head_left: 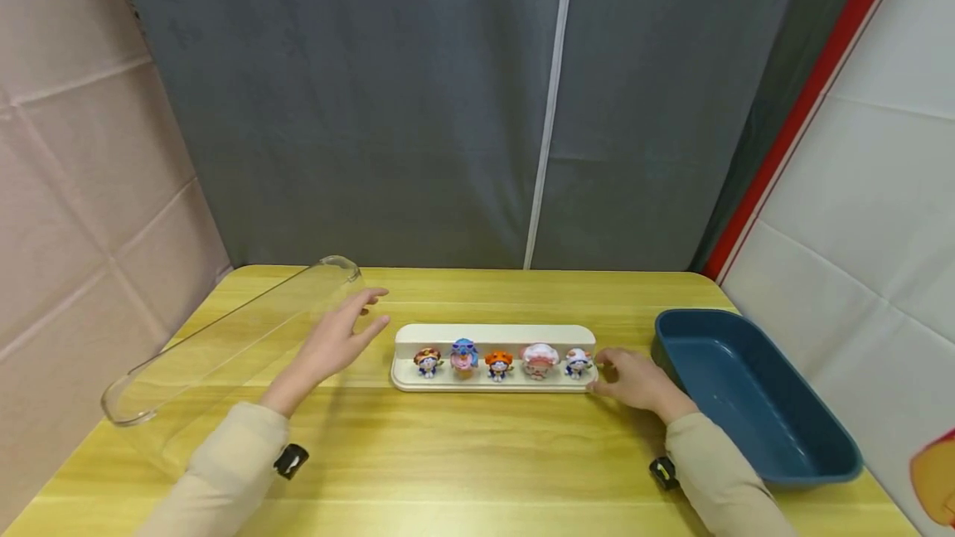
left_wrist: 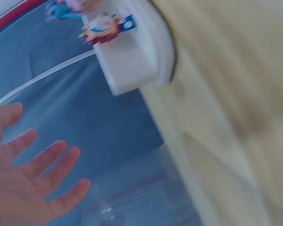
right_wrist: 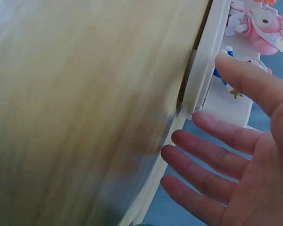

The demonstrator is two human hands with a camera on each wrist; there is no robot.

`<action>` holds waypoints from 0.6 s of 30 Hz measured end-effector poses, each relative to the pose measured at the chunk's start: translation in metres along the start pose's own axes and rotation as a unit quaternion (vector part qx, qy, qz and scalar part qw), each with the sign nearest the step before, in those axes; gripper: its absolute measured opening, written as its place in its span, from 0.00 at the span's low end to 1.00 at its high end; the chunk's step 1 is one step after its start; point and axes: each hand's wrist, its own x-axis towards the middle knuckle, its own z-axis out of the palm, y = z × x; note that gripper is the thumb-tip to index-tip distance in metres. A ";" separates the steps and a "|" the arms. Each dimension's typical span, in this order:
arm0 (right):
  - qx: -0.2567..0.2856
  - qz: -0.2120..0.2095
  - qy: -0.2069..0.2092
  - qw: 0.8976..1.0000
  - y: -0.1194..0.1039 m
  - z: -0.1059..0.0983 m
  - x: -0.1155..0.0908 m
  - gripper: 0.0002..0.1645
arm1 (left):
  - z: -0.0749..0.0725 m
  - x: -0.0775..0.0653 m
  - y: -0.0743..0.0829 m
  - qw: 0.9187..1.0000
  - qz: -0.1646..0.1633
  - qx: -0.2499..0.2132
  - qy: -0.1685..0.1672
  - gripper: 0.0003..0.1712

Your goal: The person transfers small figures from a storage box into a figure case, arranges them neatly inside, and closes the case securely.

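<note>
A white display stand point(head_left: 492, 333) holds a row of several small figurines, among them a blue-topped one point(head_left: 464, 355), an orange-capped one point(head_left: 499, 365) and a pink one point(head_left: 540, 360). My right hand point(head_left: 634, 378) is at the stand's right end, beside the rightmost figurine point(head_left: 577, 363). In the right wrist view its fingers point(right_wrist: 212, 153) are spread, and the thumb overlaps that figurine. Left of the stand, my left hand point(head_left: 336, 338) is raised with fingers apart, holding nothing. Just beyond it lies a large clear cover point(head_left: 239, 334), partly hidden by the forearm.
A dark blue basin point(head_left: 753, 396) sits on the right side of the wooden table point(head_left: 477, 462), next to the right forearm. A grey curtain point(head_left: 373, 106) hangs behind the table. Pale cloth walls stand on both sides.
</note>
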 end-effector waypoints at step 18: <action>-0.012 0.024 -0.006 1.000 -0.004 0.002 0.002 0.20 | -0.060 -0.019 -0.010 0.991 0.014 0.119 0.065 0.29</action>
